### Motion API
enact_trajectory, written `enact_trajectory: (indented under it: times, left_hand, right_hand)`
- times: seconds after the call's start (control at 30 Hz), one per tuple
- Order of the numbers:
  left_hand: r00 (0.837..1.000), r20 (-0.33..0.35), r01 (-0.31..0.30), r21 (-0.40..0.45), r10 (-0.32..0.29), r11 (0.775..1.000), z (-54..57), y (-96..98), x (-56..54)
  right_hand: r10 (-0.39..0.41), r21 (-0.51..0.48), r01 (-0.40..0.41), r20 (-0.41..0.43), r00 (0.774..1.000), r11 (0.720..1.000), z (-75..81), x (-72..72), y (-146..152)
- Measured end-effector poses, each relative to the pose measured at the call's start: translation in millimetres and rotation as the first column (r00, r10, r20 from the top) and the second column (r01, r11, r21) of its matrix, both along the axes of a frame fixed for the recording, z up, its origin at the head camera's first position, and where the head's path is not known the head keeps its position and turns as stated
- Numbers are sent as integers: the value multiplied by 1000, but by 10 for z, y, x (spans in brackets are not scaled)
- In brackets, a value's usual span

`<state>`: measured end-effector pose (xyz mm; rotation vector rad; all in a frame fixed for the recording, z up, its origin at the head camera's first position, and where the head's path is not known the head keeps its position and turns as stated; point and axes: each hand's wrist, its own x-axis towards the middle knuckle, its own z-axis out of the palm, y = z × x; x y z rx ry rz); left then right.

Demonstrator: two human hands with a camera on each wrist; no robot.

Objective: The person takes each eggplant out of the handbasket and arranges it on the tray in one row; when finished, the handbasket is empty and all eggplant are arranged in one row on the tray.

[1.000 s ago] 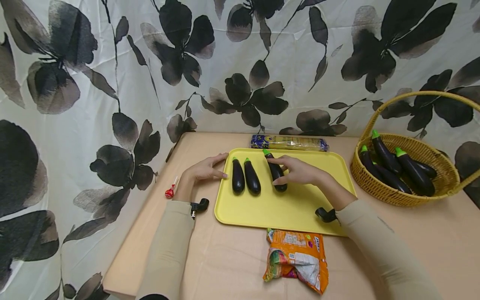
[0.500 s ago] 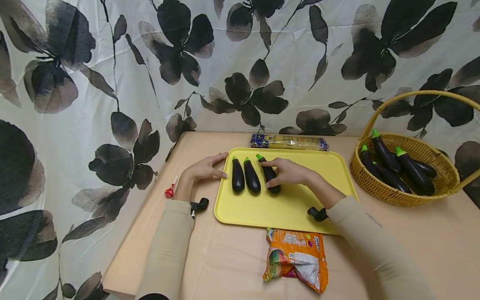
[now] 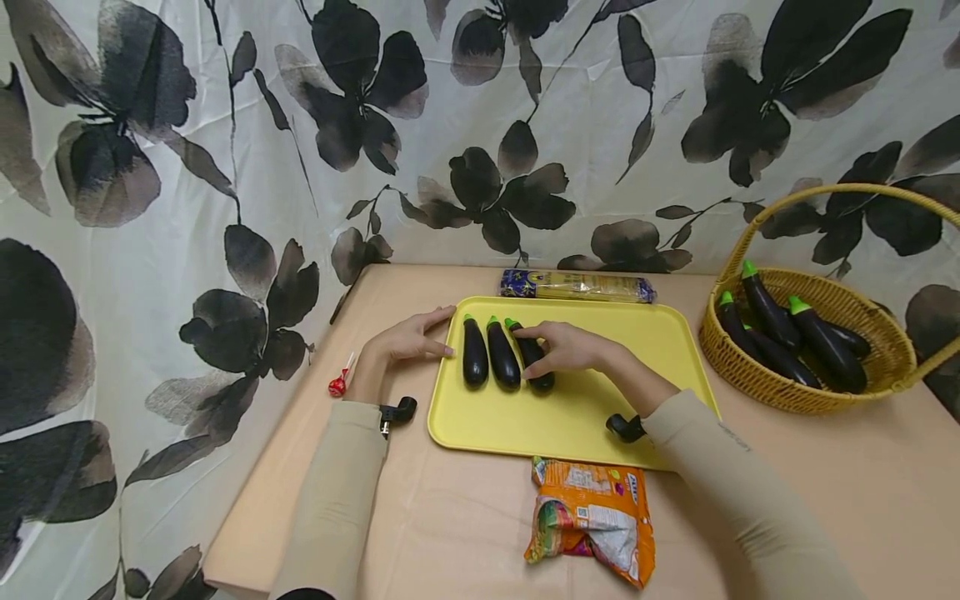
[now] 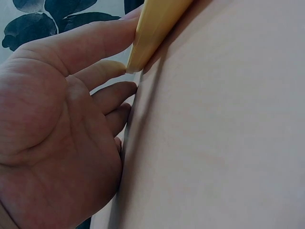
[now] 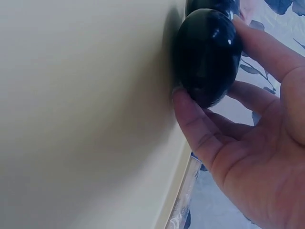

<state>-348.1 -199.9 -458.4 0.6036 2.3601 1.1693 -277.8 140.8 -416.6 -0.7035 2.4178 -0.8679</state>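
My right hand grips the rightmost of three eggplants on the yellow tray. Thumb and fingers lie around this eggplant, and part of it is hidden under them. In the right wrist view its rounded dark end shows between the fingertips, with another dark eggplant just behind. Close to its left lie a middle eggplant and a left eggplant, all with green tips toward the back. At the tray's left edge, my left hand touches the rim with extended thumb and fingers.
A wicker basket with several eggplants stands on the right. Behind the tray lies a long clear packet with blue ends; in front lies an orange snack bag. A red lollipop sits left. A floral curtain hangs behind.
My right hand has moved left across the tray with its eggplant, bringing it close to the other two. The left hand stays at the tray's rim.
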Motion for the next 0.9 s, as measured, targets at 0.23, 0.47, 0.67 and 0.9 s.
enact_trajectory:
  times: [0.23,0.47,0.67,0.9]
  left_hand:
    - [1000,7,-2,11,2,1000,-3,5,5]
    - [1000,-4,0,-7,0,1000,-5,10,10]
    - [1000,15,-4,9,4,1000,6,13,10]
    - [1000,6,-1,12,1,1000,0,9,19]
  right_hand:
    - [-8,18,8,-12,1000,1000,-25,-12,-34]
    - [-4,7,4,-19,1000,1000,-19,-4,-46]
    - [-7,-6,7,-18,1000,1000,-13,19,-35]
    - [-3,-29,2,-16,1000,1000,-34,16,-14]
